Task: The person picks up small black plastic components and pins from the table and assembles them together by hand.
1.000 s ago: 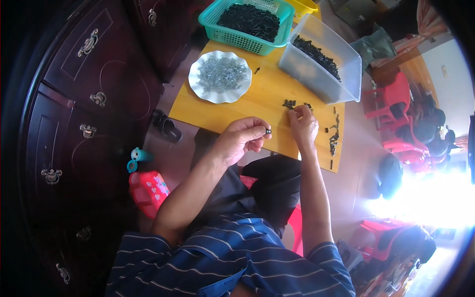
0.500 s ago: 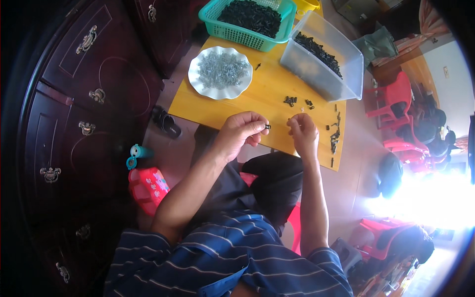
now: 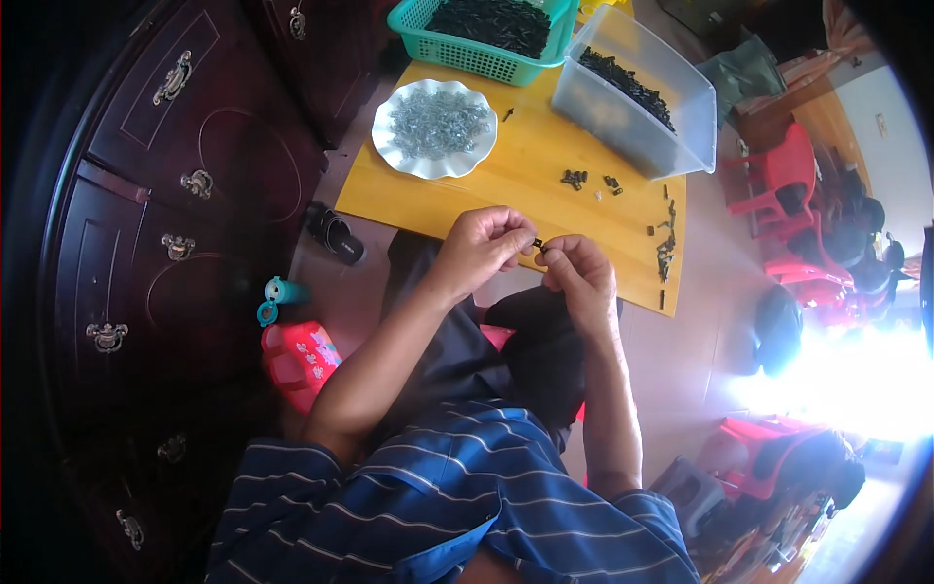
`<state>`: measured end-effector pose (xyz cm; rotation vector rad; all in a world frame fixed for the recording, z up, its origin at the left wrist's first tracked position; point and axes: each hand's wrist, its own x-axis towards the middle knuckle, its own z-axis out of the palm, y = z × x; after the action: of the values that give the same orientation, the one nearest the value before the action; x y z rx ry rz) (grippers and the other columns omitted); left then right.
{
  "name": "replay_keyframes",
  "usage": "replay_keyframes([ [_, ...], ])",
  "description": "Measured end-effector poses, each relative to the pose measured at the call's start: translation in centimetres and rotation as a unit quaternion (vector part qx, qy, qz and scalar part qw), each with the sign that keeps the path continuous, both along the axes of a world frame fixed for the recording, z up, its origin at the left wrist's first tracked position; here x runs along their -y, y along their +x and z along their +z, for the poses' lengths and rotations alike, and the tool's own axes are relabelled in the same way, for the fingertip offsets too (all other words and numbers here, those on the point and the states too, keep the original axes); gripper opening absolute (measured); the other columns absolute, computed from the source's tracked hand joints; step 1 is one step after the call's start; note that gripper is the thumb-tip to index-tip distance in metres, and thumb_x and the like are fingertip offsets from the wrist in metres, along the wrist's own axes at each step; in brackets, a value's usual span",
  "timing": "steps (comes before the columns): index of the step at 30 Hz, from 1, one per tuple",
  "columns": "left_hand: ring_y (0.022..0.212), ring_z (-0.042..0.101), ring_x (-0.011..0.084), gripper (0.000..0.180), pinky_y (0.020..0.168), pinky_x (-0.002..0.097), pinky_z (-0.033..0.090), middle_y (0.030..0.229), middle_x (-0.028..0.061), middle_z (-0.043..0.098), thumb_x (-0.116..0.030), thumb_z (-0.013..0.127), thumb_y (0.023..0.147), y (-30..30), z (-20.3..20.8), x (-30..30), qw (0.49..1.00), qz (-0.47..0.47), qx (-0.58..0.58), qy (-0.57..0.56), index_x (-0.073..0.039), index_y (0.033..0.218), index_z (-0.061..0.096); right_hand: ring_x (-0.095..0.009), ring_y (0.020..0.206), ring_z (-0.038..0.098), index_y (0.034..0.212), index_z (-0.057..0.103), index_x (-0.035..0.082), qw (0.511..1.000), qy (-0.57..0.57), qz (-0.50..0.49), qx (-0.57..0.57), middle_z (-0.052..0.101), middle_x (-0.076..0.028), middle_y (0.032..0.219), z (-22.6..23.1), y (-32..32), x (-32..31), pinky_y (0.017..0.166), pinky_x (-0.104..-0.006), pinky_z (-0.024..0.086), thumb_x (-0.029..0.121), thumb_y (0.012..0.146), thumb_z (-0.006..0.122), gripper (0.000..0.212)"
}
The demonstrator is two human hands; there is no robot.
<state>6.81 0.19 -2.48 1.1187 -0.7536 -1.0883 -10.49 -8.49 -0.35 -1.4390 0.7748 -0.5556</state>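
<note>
Between thumb and fingers, my left hand (image 3: pixel 488 245) pinches a small black plastic part (image 3: pixel 537 243). My right hand (image 3: pixel 581 277) meets it from the right, its thumb and fingertips closed at the part's other end; whatever else those fingertips hold is too small to make out. Both hands are just over the near edge of the yellow table (image 3: pixel 525 146). Beyond them lie small loose black pieces (image 3: pixel 574 179), and a row of black parts (image 3: pixel 666 248) runs along the right edge. A scalloped white plate (image 3: pixel 385 148) holds many small clear pieces (image 3: pixel 438 122).
A green plastic basket (image 3: pixel 467 58) and a translucent bin (image 3: pixel 623 136), both holding black parts, stand at the table's far side. Dark wooden cabinets (image 3: pixel 126 253) rise on the left. A pink bag (image 3: pixel 304 360) and a teal bottle (image 3: pixel 282 292) are on the floor; red chairs (image 3: pixel 783 175) stand at right.
My right hand has moved left and down, so its fingertips now meet the black part in my left hand. The view has shifted slightly.
</note>
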Motion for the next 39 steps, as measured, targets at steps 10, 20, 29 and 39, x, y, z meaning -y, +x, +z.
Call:
replay_keyframes([
  [10, 0.066, 0.057, 0.0023, 0.011, 0.059, 0.0200, 0.049, 0.082, -0.0022, 0.067, -0.013, 0.069, 0.099, 0.1, -0.7, 0.1, 0.999, -0.020, 0.040, -0.006, -0.003, 0.100, 0.071, -0.006, 0.073, 0.060, 0.104, 0.066, 0.002, 1.000, -0.006, -0.003, 0.017, 0.071, -0.002, 0.091, -0.4, -0.3, -0.2, 0.067, -0.0202, 0.048, 0.013, 0.099, 0.069, 0.012],
  [20, 0.074, 0.063, 0.0035, 0.008, 0.067, 0.0215, 0.054, 0.084, -0.0008, 0.070, -0.008, 0.068, 0.098, 0.1, 0.1, -0.2, 0.996, -0.028, 0.075, -0.041, -0.001, 0.101, 0.070, -0.006, 0.068, 0.060, 0.101, 0.068, 0.005, 0.989, 0.128, 0.016, 0.067, 0.072, -0.003, 0.088, -1.4, -0.8, 0.4, 0.064, -0.0207, 0.049, 0.017, 0.099, 0.070, 0.013],
  [29, 0.074, 0.064, 0.0056, 0.005, 0.067, 0.0231, 0.053, 0.081, 0.0002, 0.070, -0.002, 0.067, 0.096, -0.3, 0.1, -0.3, 0.985, -0.003, 0.157, -0.067, 0.002, 0.098, 0.070, -0.009, 0.070, 0.065, 0.102, 0.068, 0.004, 0.970, 0.212, -0.005, 0.121, 0.072, -0.006, 0.089, -2.8, -0.8, -0.7, 0.064, -0.0225, 0.055, 0.017, 0.101, 0.068, 0.013],
  [39, 0.069, 0.065, 0.0083, 0.005, 0.063, 0.0250, 0.052, 0.080, 0.0024, 0.070, 0.000, 0.069, 0.092, -0.1, 0.2, -0.1, 0.968, -0.013, 0.227, -0.102, 0.000, 0.096, 0.072, -0.010, 0.071, 0.067, 0.104, 0.068, 0.004, 0.941, 0.303, 0.016, 0.151, 0.073, -0.006, 0.091, -3.2, -1.1, -1.0, 0.066, -0.0234, 0.058, 0.017, 0.102, 0.065, 0.013],
])
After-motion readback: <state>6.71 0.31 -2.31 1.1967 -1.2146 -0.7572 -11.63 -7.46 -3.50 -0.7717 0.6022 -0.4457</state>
